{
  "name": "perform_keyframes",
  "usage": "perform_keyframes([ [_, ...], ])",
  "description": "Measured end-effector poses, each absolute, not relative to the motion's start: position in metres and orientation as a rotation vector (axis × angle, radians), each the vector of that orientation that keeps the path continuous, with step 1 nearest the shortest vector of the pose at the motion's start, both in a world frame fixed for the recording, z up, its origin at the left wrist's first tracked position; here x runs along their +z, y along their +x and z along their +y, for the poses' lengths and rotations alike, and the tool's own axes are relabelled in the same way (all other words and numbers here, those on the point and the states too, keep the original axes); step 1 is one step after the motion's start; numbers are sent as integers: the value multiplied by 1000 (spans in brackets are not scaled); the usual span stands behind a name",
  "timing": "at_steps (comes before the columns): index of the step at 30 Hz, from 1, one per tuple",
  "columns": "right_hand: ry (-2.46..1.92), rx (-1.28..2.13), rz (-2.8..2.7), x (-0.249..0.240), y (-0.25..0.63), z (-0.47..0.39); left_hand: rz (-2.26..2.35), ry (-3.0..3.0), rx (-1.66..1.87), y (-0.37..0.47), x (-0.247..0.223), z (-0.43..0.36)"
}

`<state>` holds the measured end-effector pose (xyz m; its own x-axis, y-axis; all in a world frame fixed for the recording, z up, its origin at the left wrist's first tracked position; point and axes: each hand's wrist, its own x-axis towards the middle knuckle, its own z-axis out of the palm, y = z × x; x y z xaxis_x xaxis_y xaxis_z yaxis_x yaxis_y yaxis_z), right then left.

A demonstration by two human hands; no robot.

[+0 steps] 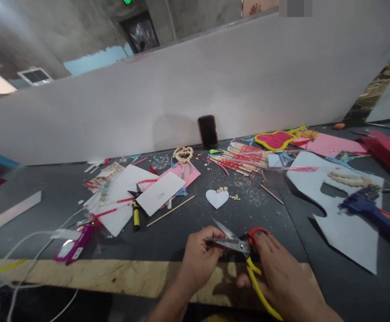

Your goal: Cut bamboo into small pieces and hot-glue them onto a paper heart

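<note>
My right hand (pixel 278 268) grips a pair of scissors (pixel 238 245) with one red and one yellow handle, its blades spread apart and pointing left. Close to the blades, my left hand (pixel 199 257) has thumb and fingers pinched together; whatever they hold is too small or hidden to make out. Just beyond the hands lies a white paper heart (pixel 216 199) on the dark tabletop. Small pale beads (pixel 235 197) are scattered beside the heart's upper right edge. A thin wooden stick (pixel 170 211) rests to the left of it.
Black-and-yellow pliers (pixel 136 214) and a white card (pixel 161 193) lie left. A purple device (pixel 76 243) with white cables sits near the front edge. A blue glue gun (pixel 375 214) rests on cut white board at right. A phone (pixel 208 131) leans against the white partition (pixel 131 103).
</note>
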<state>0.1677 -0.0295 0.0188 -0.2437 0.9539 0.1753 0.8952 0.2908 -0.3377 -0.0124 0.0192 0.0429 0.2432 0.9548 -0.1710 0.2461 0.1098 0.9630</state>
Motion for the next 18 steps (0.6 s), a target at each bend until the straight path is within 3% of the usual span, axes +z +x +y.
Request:
perform_keyframes([
  [18,-1729,251,-2222,21,169,-28,1197,1261,884,-11,37,16],
])
